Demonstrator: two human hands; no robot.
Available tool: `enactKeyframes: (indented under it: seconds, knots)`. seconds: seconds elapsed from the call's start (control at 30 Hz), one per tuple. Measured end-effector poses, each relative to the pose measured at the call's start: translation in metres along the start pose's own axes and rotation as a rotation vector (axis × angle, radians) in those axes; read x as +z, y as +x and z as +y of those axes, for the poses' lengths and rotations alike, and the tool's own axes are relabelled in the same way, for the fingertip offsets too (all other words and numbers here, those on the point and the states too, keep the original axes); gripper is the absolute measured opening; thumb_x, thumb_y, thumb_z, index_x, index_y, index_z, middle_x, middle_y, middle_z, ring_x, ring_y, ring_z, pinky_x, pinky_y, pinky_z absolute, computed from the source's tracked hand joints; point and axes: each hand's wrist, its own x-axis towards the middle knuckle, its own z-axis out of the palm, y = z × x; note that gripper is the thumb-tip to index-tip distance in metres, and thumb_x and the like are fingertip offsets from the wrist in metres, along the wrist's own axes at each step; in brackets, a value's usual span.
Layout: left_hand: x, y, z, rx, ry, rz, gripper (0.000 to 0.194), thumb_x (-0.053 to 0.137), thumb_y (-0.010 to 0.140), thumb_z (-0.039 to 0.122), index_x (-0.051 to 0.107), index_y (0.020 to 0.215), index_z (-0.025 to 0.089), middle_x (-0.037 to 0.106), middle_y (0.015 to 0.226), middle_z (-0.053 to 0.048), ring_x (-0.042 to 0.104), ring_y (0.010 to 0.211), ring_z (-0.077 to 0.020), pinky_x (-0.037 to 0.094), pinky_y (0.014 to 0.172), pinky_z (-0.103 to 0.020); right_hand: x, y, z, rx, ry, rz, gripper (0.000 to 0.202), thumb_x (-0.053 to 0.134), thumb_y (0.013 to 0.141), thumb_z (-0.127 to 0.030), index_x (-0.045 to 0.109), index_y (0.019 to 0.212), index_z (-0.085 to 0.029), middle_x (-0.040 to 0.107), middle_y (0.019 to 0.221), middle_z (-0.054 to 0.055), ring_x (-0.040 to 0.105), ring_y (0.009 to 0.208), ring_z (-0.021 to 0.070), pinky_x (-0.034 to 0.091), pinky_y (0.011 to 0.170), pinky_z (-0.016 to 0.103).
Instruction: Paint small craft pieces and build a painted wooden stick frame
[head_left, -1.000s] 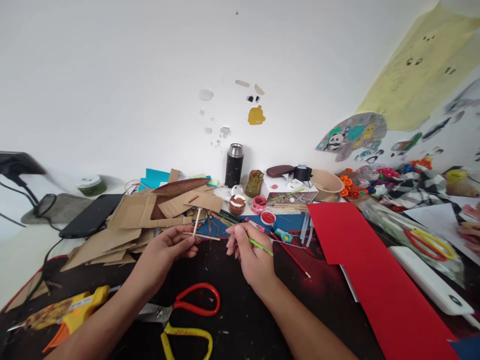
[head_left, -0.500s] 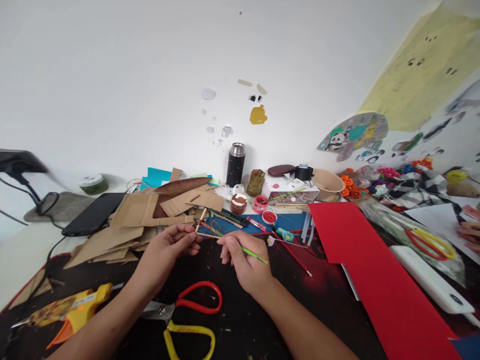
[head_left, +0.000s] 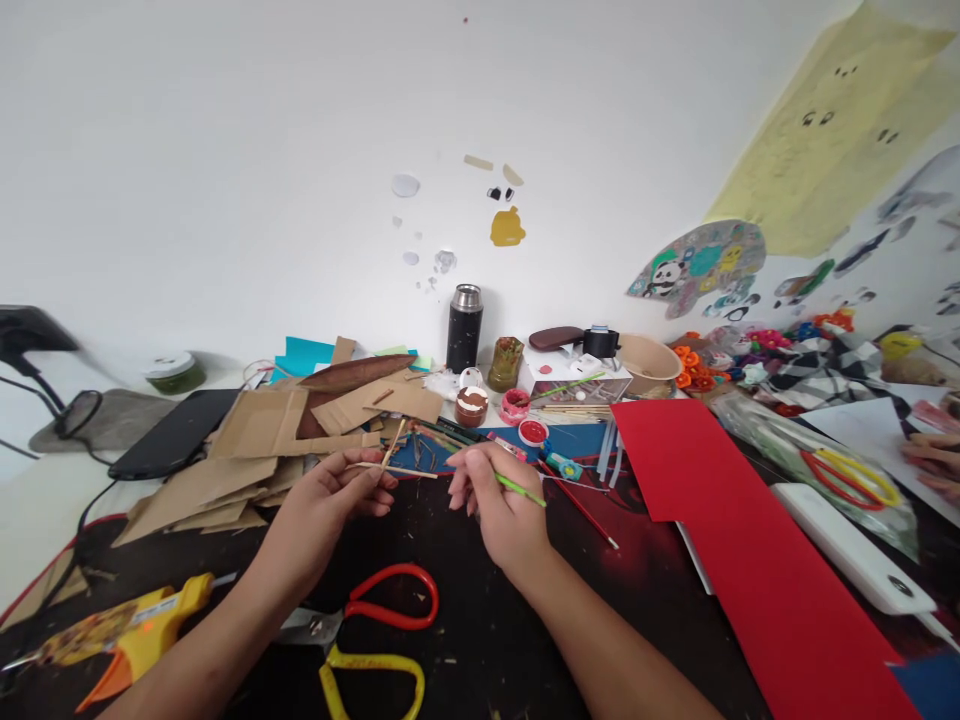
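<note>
Thin wooden sticks, joined or crossed at an angle, are pinched in my left hand; its fingers hide part of them. My right hand grips a paintbrush with a bright green handle, its front end pointing left past the sticks. A small gap separates the two hands. Behind them stand an open pot of red paint, a pink-red pot and a brown jar. Scissors with red and yellow handles lie open between my forearms.
A yellow glue gun lies at the left, near stacked cardboard pieces. Red card and a white power strip are at the right. A black flask stands by the wall. Another person's hand shows at the right edge.
My right hand has drawn the paintbrush to the right, away from the sticks. My left hand still holds the sticks, and the whole view has shifted slightly.
</note>
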Motion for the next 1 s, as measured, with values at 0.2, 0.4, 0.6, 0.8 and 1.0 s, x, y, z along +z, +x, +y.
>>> enactKeyframes:
  seconds: [0.2,0.4,0.6,0.8,1.0]
  knots:
    - [-0.003,0.001,-0.004,0.011,-0.002,-0.015,0.053,0.094,0.072,0.055,0.074,0.107,0.020,0.081,0.087,-0.005,0.075,0.071,-0.0209,0.063,0.068,-0.032,0.005,-0.007,-0.001,-0.060,-0.071,-0.121,0.041,0.054,0.114,-0.048,0.079,0.096,-0.022,0.070,0.070,0.001,0.066,0.055,0.0135,0.051,0.052,0.024]
    - [0.002,-0.001,0.000,0.028,0.037,-0.031,0.059,0.097,0.064,0.061,0.076,0.100,0.020,0.081,0.083,-0.006,0.074,0.069,-0.0223,0.063,0.066,-0.035,0.000,0.001,0.005,0.017,-0.045,0.016,0.041,0.054,0.113,-0.050,0.077,0.097,-0.021,0.069,0.072,0.001,0.065,0.055,0.0126,0.047,0.049,0.023]
    - [0.000,0.000,-0.003,0.022,0.000,-0.009,0.057,0.097,0.068,0.059,0.077,0.105,0.020,0.081,0.085,-0.005,0.073,0.071,-0.0202,0.063,0.066,-0.032,-0.002,0.002,0.005,0.040,0.009,0.054,0.043,0.056,0.112,-0.054,0.077,0.097,-0.020,0.069,0.072,0.001,0.066,0.055,0.0127,0.046,0.048,0.022]
    - [-0.002,0.001,-0.004,-0.002,-0.060,-0.003,0.058,0.098,0.069,0.055,0.078,0.110,0.019,0.081,0.086,-0.004,0.072,0.068,-0.0179,0.062,0.064,-0.029,0.003,-0.007,0.002,-0.033,-0.013,-0.093,0.041,0.054,0.114,-0.049,0.078,0.097,-0.020,0.068,0.070,0.001,0.066,0.055,0.0124,0.049,0.049,0.022]
    - [0.001,-0.002,-0.001,0.005,-0.070,-0.027,0.060,0.099,0.066,0.058,0.079,0.107,0.018,0.079,0.080,-0.003,0.069,0.065,-0.0168,0.059,0.059,-0.026,0.002,-0.002,0.006,-0.010,-0.051,-0.038,0.041,0.054,0.114,-0.048,0.077,0.097,-0.019,0.068,0.071,0.001,0.065,0.057,0.0115,0.047,0.050,0.021]
